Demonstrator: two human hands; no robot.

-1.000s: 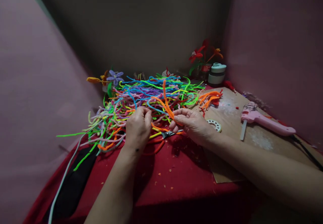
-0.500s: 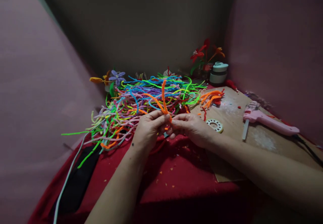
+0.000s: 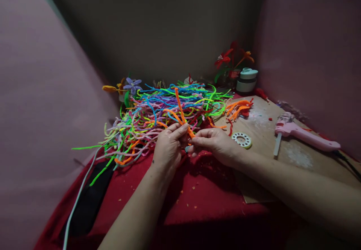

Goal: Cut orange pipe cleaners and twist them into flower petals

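Between my two hands is an orange pipe cleaner (image 3: 180, 107), one fuzzy length standing up and another bending off to the left. My left hand (image 3: 169, 144) pinches it with thumb and forefinger. Close against it, my right hand (image 3: 211, 143) grips the lower orange part between thumb and fingers. A small grey-blue piece (image 3: 187, 149) shows below the fingertips; I cannot make out what it is. Behind my hands spreads a heap of many-coloured pipe cleaners (image 3: 158, 105).
On the right, a pink hot glue gun (image 3: 307, 135) lies on a cardboard sheet (image 3: 262, 163), near a white ring with holes (image 3: 241, 140) and orange pieces (image 3: 239, 109). A black flat object (image 3: 87, 201) and white cable (image 3: 77, 197) lie left. Pipe-cleaner flowers (image 3: 224, 59) and a lidded jar (image 3: 246, 81) stand behind.
The upright orange length has tipped to the left, and more orange shows between my fingertips. The whole view has shifted slightly. Both hands keep their grip.
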